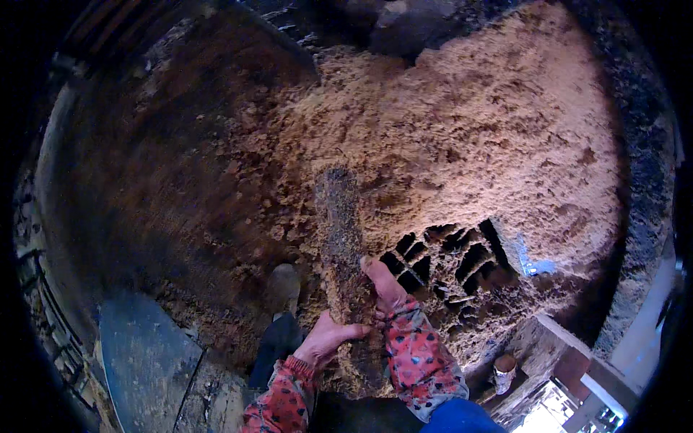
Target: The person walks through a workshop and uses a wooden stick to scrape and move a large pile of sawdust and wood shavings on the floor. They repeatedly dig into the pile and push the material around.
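Note:
A long, rough piece of wood (339, 224), like a bark-covered log or slab, is crusted with crumbs and points away from me. My left hand (333, 339) grips its near part from the left, thumb laid across the top. Farther up on the right edge, my right hand (388, 285) holds it with the thumb along the side. The other fingers of both hands are mostly hidden beside or under the wood. Loose tan sawdust (462, 144) surrounds its far end.
To the right of my right hand, a dark grate (473, 267) with open gaps is partly buried in sawdust. A small cut log (504, 372) stands at lower right. A dull metal sheet (144, 353) lies at lower left. A shoe tip (285, 285) shows left of the wood.

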